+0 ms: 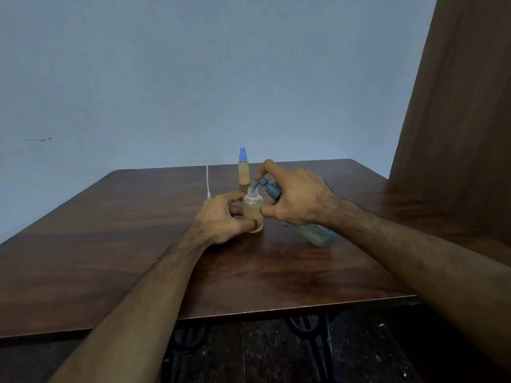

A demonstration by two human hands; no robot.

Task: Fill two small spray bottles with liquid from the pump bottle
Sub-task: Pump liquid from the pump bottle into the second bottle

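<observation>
Two bare forearms reach in from the near edge over the dark wooden counter (110,244) and meet at its middle. The left hand (221,217) curls its fingers and thumb round an open small spray bottle (253,210), which stands upright on the counter with its cap off and orange-yellow liquid filling roughly the lower two thirds. The right hand (298,200) grips the pump bottle (312,230), a clear bluish bottle tilted toward the left with its base resting on the counter; one finger lies over the grey pump head (266,183), whose nozzle points down just above the small bottle's open neck. The two hands touch or nearly touch beside the small bottle.

Farther back, near the far edge, a second small spray bottle (243,168) stands upright, its blue cap fitted and orange liquid reaching its shoulder. To its left a thin white spray tube (207,181) lies on the counter, its lower end hidden behind the left hand. A brown curtain (456,120) hangs at the right.
</observation>
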